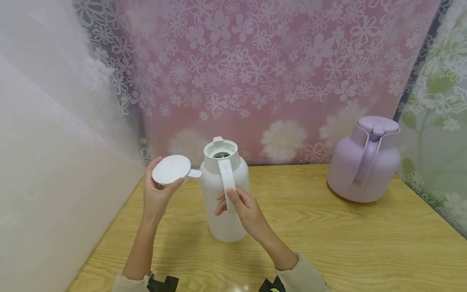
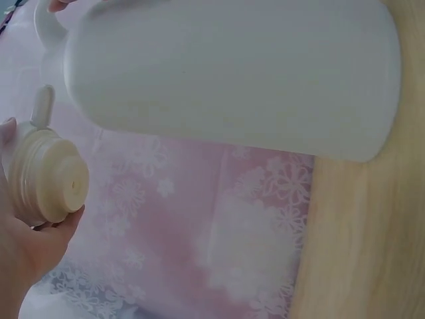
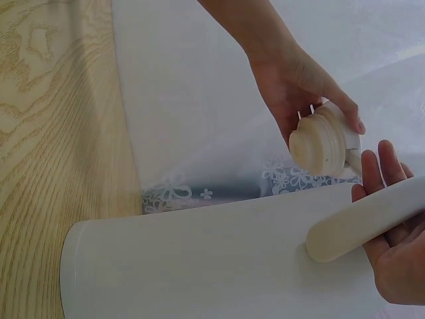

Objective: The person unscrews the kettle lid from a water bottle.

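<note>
A white thermos jug (image 1: 215, 194) stands upright on the wooden table, its mouth uncovered and a dark round opening showing inside. My right hand (image 1: 245, 205) grips the jug's handle (image 1: 227, 172), thumb on top and fingers around it. To the left of the jug, my left hand (image 1: 157, 194) holds the white lid (image 1: 171, 169) by its edge, apart from the mouth. The lid's tab points toward the jug. In the left wrist view the stepped cream underside of the lid (image 2: 56, 176) shows. The right wrist view shows the left hand (image 3: 299, 80) pinching the lid.
A lilac thermos jug (image 1: 365, 162) with its lid on stands at the back right of the table (image 1: 306, 227). Behind the table hangs a pink floral curtain (image 1: 255, 81). A pale wall or sheet (image 1: 54, 162) rises along the left edge.
</note>
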The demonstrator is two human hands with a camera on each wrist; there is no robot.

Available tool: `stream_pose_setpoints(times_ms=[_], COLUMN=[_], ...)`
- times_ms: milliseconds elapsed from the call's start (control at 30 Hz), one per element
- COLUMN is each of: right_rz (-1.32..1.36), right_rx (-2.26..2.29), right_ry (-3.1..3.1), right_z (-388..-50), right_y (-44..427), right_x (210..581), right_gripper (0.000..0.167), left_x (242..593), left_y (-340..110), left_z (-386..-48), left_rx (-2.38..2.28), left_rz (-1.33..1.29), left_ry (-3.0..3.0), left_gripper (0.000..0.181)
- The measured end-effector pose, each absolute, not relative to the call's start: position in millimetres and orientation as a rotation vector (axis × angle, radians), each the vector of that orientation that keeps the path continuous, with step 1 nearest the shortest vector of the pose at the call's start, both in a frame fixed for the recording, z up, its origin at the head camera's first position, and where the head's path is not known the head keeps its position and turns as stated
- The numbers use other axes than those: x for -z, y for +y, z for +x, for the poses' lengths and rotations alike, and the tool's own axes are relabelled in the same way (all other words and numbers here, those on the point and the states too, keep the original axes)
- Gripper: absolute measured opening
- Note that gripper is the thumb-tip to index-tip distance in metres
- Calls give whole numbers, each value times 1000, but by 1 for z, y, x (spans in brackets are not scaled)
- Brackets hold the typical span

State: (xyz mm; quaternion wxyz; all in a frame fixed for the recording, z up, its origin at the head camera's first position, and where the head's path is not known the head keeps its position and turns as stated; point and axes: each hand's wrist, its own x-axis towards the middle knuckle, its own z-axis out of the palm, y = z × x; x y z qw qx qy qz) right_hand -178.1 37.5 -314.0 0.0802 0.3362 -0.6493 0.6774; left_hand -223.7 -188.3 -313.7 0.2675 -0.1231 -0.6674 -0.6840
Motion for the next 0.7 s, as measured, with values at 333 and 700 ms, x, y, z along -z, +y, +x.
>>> stream_pose_setpoints(times_ms=[333, 700], right_rz=[993, 981], right_rx=[-2029, -2029], right_ry=[-1950, -1960], right_z=[-178, -178], right_y=[38, 38], right_x=[314, 314], right_gripper=[28, 28], left_x=[336, 358], left_y=[-198, -205], left_z=[-219, -222], left_rx=[1921, 1934], left_rz=[-298, -383], left_ry=[-1868, -1816], left_gripper=[76, 77])
